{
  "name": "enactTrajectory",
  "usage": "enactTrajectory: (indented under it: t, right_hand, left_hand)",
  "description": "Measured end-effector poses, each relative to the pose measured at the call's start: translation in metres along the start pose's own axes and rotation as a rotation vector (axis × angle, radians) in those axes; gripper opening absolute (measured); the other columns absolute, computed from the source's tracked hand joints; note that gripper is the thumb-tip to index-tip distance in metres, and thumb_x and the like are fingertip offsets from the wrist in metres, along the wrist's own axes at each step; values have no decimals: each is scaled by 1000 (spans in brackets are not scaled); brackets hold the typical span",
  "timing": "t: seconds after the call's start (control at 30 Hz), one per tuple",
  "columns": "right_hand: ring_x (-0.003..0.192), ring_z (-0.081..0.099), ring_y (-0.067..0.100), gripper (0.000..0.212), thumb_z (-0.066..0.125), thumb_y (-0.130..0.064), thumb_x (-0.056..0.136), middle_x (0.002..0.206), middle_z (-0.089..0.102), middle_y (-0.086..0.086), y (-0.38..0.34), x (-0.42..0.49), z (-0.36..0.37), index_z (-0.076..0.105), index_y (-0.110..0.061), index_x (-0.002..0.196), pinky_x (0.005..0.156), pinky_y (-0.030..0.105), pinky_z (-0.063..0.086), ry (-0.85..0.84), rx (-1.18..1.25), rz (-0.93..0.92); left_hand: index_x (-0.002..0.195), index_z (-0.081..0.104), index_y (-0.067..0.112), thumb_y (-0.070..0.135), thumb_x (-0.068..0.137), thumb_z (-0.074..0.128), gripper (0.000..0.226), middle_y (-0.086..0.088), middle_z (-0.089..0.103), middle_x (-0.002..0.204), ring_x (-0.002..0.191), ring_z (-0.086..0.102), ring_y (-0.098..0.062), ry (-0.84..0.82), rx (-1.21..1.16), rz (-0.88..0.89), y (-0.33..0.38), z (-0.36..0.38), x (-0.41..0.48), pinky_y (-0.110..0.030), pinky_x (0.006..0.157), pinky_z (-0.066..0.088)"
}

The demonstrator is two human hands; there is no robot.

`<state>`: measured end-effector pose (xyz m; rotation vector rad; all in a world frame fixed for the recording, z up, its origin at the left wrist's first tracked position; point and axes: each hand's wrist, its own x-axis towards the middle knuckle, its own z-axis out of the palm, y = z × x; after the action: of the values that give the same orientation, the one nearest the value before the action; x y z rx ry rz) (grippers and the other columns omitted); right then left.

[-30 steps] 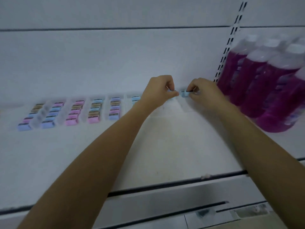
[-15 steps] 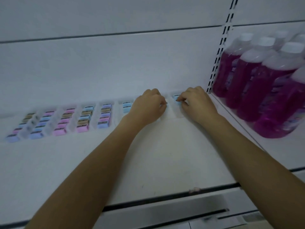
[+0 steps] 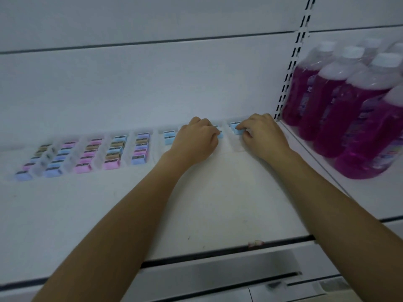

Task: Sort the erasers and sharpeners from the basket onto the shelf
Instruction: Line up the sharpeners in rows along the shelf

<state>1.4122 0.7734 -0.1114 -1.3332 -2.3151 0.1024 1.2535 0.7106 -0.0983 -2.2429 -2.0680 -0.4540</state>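
Head view: both hands work at the far edge of the shelf, the right hand pinching a blue sharpener to seat it in line, the left hand curled over another piece, its grip hidden. Filled rows lie left; purple bottles bound the right, leaving open room near.

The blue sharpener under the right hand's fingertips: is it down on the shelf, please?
Down, it seems: the blue sharpener sits level on the shelf, the right hand touching it.
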Motion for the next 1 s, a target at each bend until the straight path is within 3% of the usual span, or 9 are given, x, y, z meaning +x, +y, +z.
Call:
enactTrajectory:
  t: [0.3, 0.5, 0.7, 0.77, 0.87, 1.0]
  right_hand:
    - [111, 42, 30, 36, 45, -5, 87, 119, 57, 7, -2, 1, 0, 63, -15, 116, 91, 36, 36, 6, 2, 11]
    - [107, 45, 28, 31, 46, -4, 87, 113, 56, 9, -7, 1, -2, 64, -11, 111, 88, 33, 35, 170, 83, -38]
    - [92, 54, 28, 28, 46, -12, 84, 95, 63, 8, -36, -14, -3, 68, -10, 100, 78, 22, 33, 187, 233, -289]
    - [88, 57, 28, 33, 41, -20, 83, 94, 64, 6, -55, -19, -5, 68, -11, 100, 78, 27, 38, 133, 220, -403]
    - [86, 58, 27, 29, 46, -17, 83, 96, 65, 5, -99, -28, -4, 67, -11, 101, 76, 38, 47, 91, 219, -544]
    - [91, 59, 26, 29, 47, -18, 85, 101, 67, 6, -181, -50, 6, 66, -11, 105, 80, 39, 49, -4, 279, -705]
  left_hand:
    - [125, 57, 17, 19, 96, 35, 36, -2, 53, 127, 119, 40, -22, 16, 4, -9, 0, -1, 1, -36, 94, 35]
    - [120, 59, 16, 20, 95, 39, 32, -2, 55, 124, 116, 44, -21, 140, -9, -7, -5, -3, 1, -32, 90, 35]
    - [115, 62, 12, 17, 93, 45, 28, -7, 59, 118, 112, 49, -25, 390, -110, -61, -18, -34, -19, -34, 89, 38]
    - [112, 64, 12, 16, 92, 47, 27, -7, 60, 115, 110, 51, -26, 451, -118, -86, -29, -43, -40, -34, 87, 39]
    - [106, 66, 10, 18, 87, 44, 30, -8, 63, 109, 104, 54, -28, 489, -77, -128, -56, -59, -81, -34, 84, 41]
    - [105, 66, 10, 17, 84, 43, 31, -8, 64, 107, 102, 55, -31, 531, -18, -249, -105, -91, -156, -34, 83, 42]
